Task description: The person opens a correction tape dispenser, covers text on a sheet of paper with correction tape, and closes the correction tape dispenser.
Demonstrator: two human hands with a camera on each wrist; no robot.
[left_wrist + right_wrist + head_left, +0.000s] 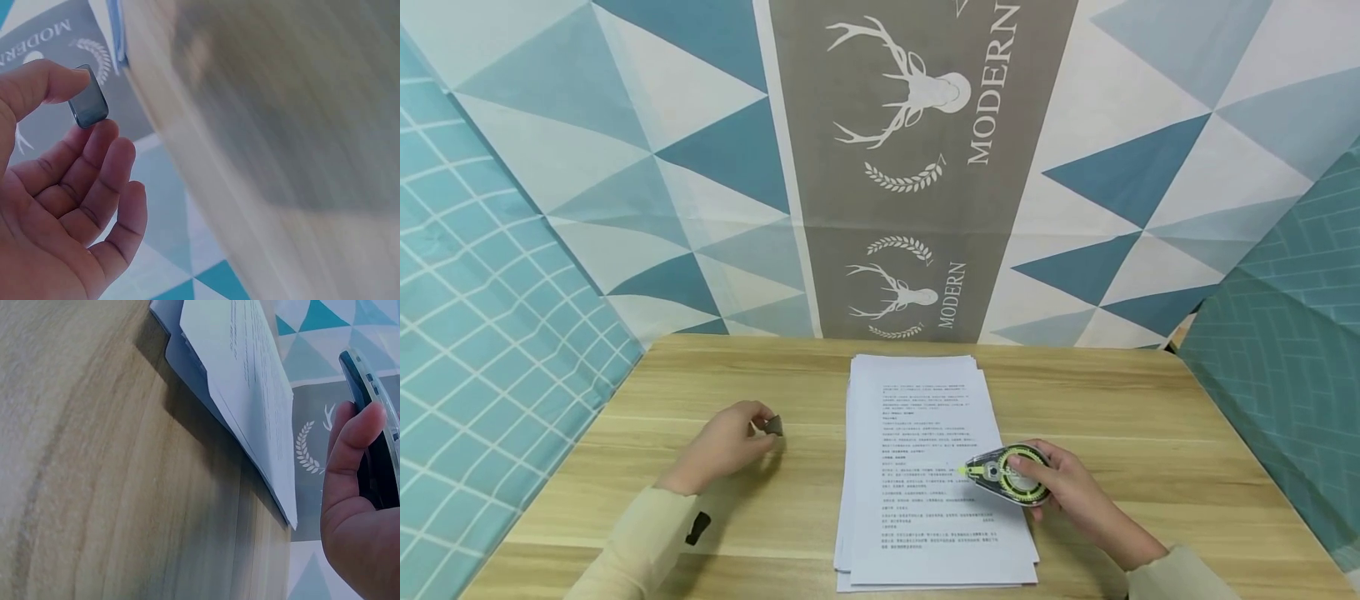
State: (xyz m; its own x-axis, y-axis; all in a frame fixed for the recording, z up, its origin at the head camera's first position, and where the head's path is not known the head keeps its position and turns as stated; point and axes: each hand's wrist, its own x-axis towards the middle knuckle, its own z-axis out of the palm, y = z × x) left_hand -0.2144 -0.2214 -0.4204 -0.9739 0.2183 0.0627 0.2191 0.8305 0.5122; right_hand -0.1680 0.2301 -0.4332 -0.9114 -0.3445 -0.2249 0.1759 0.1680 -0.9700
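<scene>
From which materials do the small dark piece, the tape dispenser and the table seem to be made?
Small dark piece: probably smooth plastic, with glossy edges. Tape dispenser: likely hard plastic, as its glossy, partly clear shell suggests. Table: visible grain suggests wood, but it may be printed laminate.

L hand (724,444), R hand (1070,492) apart

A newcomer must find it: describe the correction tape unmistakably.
On the wooden table lies a paper stack. Over its right edge, the right hand holds the teardrop-shaped correction tape. Unlike the small dark piece in the left hand, it has a yellow-green ring and tip.
</scene>
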